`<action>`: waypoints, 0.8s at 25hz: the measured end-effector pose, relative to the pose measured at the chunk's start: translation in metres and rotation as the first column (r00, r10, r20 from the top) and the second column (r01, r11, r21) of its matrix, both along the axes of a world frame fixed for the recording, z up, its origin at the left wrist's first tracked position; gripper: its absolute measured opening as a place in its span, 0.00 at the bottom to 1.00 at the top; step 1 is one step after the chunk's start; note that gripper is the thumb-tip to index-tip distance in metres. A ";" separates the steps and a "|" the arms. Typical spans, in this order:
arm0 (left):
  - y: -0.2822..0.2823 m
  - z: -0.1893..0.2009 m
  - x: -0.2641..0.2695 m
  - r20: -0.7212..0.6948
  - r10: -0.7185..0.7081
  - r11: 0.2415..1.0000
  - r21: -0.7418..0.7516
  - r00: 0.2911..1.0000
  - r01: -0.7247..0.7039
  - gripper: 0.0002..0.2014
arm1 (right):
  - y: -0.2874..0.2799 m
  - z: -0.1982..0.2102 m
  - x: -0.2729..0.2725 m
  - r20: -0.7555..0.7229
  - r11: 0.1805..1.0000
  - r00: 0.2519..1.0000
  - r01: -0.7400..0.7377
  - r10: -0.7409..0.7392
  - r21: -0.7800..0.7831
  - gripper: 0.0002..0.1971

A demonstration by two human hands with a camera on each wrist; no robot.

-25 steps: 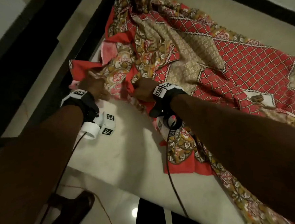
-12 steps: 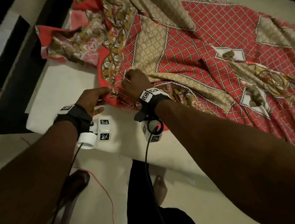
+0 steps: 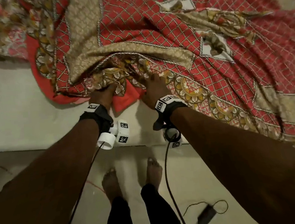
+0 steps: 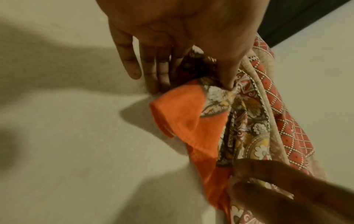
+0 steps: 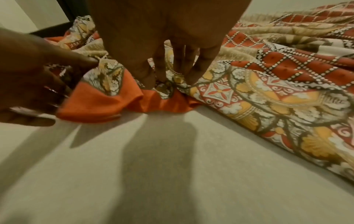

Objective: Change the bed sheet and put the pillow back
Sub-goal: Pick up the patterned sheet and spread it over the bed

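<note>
A red and beige patterned bed sheet lies crumpled over the far and right part of a bare cream mattress. Its orange-hemmed edge sits bunched near the mattress's near side. My left hand pinches that bunched edge between thumb and fingers. My right hand is a hand's width to the right, thumb and fingertips closing on a fold of the sheet. The sheet hangs between both hands in the left wrist view. No pillow is in view.
I stand at the mattress's near edge, my bare feet on the pale floor. A black power adapter with its cord lies on the floor to the right. Cables run down from both wrists. A dark bed frame shows at the far left.
Both hands have worked along the sheet's edge toward the near side of the mattress. My left hand came in beside the right. My view has tipped down onto the bed edge and my feet.
</note>
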State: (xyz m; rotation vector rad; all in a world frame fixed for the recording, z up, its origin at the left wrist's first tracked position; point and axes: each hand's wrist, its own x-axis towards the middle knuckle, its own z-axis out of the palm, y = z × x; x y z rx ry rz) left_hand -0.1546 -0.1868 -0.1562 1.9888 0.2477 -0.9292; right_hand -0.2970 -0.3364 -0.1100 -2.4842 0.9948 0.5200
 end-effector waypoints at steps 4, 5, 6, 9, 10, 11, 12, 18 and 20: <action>-0.029 0.022 -0.010 0.117 0.090 0.976 -0.209 0.989 -0.064 0.29 | -0.010 -0.020 -0.042 -0.190 0.994 0.975 -0.108 0.112 0.031 0.24; -0.029 0.020 -0.010 0.118 0.086 0.977 -0.205 0.989 -0.061 0.31 | -0.009 -0.022 -0.051 -0.167 0.996 0.982 -0.079 0.085 0.043 0.27; -0.026 0.017 -0.007 0.143 0.064 0.985 -0.168 0.988 -0.040 0.33 | -0.007 -0.022 -0.057 -0.129 0.997 0.989 -0.065 0.070 0.039 0.28; 0.003 0.022 -0.006 0.147 -0.144 0.989 0.054 0.979 0.138 0.28 | 0.010 -0.010 -0.070 -0.045 0.997 0.996 -0.072 0.073 0.023 0.22; 0.018 0.029 -0.010 0.149 -0.210 0.972 0.138 0.966 0.190 0.27 | 0.018 -0.001 -0.073 -0.025 0.998 0.997 -0.067 0.067 0.018 0.19; 0.033 0.036 -0.018 0.166 -0.314 0.931 0.245 0.935 0.269 0.24 | 0.025 0.007 -0.075 -0.023 0.999 1.000 -0.021 0.022 0.025 0.18; 0.051 0.044 -0.026 0.189 -0.421 0.877 0.334 0.887 0.345 0.22 | 0.033 0.016 -0.078 -0.033 1.000 0.999 0.002 -0.001 0.023 0.17; 0.170 0.037 -0.052 -0.027 -0.807 0.406 0.700 0.590 0.587 0.12 | 0.084 0.053 -0.092 -0.163 0.997 0.983 -0.080 0.082 0.014 0.12; 0.211 0.028 -0.059 -0.094 -0.817 0.357 0.692 0.569 0.627 0.16 | 0.111 0.056 -0.101 -0.207 0.992 0.970 -0.115 0.125 0.061 0.11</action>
